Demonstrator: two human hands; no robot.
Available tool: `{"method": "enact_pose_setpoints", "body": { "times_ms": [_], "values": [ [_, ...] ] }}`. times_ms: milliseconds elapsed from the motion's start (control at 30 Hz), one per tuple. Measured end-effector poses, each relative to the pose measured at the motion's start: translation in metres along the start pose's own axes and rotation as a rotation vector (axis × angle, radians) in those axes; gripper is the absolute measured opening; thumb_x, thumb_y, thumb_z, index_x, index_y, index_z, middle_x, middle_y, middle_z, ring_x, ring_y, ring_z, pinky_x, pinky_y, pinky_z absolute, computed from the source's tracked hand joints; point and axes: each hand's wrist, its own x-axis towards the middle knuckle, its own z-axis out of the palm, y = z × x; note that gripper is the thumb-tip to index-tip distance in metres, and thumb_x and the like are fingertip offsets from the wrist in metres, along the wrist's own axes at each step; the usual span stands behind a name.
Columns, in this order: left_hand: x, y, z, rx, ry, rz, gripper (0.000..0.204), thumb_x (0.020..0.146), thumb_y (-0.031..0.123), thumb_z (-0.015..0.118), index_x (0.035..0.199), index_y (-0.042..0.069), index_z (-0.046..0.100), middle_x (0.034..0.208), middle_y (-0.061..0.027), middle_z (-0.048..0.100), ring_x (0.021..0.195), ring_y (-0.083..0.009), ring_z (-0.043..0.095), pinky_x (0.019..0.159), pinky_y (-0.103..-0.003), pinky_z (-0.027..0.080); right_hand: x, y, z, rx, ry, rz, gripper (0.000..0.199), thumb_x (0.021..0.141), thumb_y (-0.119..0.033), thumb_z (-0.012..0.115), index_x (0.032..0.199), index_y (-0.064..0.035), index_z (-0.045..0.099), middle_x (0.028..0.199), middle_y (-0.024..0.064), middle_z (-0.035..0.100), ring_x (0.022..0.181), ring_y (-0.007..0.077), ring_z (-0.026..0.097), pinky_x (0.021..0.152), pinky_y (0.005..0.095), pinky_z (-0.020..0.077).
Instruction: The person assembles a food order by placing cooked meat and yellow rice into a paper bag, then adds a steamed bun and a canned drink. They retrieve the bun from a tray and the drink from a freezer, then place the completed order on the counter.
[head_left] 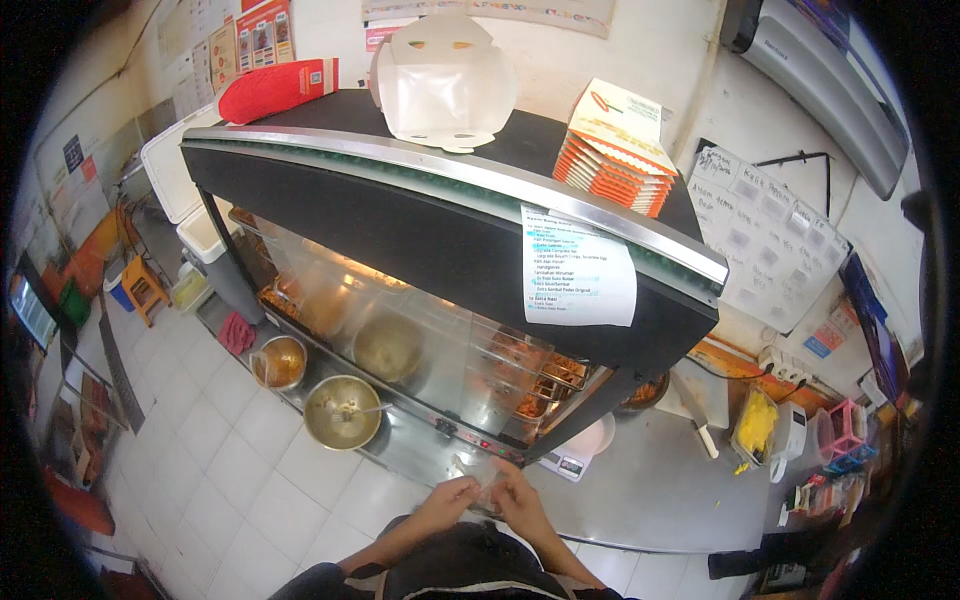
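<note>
Here's the clear plastic film (487, 474), thin and crumpled, up between two bare hands at the near edge of the steel bench (640, 505); bag or glove, I can't tell from this view. The left hand (447, 505) has its fingers curled tight on one side, pinching it, and the right hand (518, 500) grips the other side, thumb and fingers bunched together. The danger, as I judge it: film this flimsy could split if both sides pull too hard, or cling and fold over if the fingers are damp or greasy. A slip could drop it on the bench or the floor.

Just ahead sits the glass-fronted food warmer (400, 210), its low front edge near the hands; a careless reach might bring film against hot glass. Off to the left, a steel mixing bowl (322, 432) with a utensil leaning in it, and beyond that a smaller bowl (302, 372) of orange-brown food; a swinging elbow could tip either. Over on the right, the digital scale (570, 466) carries a pinkish dish (597, 437), and farther out lies a white-handled knife (707, 440), well apart from the fingers.
</note>
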Motion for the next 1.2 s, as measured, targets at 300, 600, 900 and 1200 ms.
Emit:
{"method": "enact_pose_setpoints", "body": {
  "times_ms": [300,600,900,1200],
  "values": [
    [0.018,0.003,0.010,-0.115,-0.064,-0.014,0.031,0.108,0.027,0.043,0.098,0.001,0.059,0.090,-0.0017,0.058,0.087,-0.0108,0.052,0.082,-0.028,0.045,0.030,0.025,0.002,0.815,0.106,0.289,0.038,0.098,-0.018,0.060,0.133,-0.0088,0.048,0.106,0.0075,0.062,0.080,0.0158,0.064,0.069,0.0266,0.0539],
    [0.026,0.007,0.013,-0.125,-0.074,-0.044,0.034,0.106,0.028,0.048,0.104,-0.002,0.064,0.091,-0.0018,0.062,0.082,-0.0102,0.055,0.076,-0.028,0.047,0.034,0.052,-0.006,0.466,0.020,0.212,0.010,0.099,-0.014,0.058,0.095,-0.0056,0.056,0.088,0.0056,0.065,0.073,0.0145,0.064,0.067,0.0281,0.0558],
    [0.024,-0.011,-0.001,0.046,0.143,-0.176,0.032,0.104,0.022,0.049,0.100,-0.005,0.066,0.088,-0.0080,0.065,0.081,-0.0138,0.061,0.076,-0.030,0.050,0.035,0.048,-0.010,-0.037,0.235,0.059,0.021,0.097,-0.020,0.064,0.092,-0.0005,0.059,0.083,0.0049,0.065,0.073,0.0137,0.064,0.063,0.0292,0.0559],
    [0.013,-0.011,0.008,0.080,0.207,0.064,0.029,0.100,0.016,0.045,0.091,-0.003,0.063,0.082,-0.0166,0.063,0.079,-0.0271,0.064,0.074,-0.038,0.049,0.041,0.053,0.001,0.153,-0.002,0.139,0.018,0.097,-0.017,0.061,0.086,-0.0028,0.059,0.076,0.0018,0.063,0.066,0.0107,0.060,0.061,0.0253,0.0488]
  ]
}}
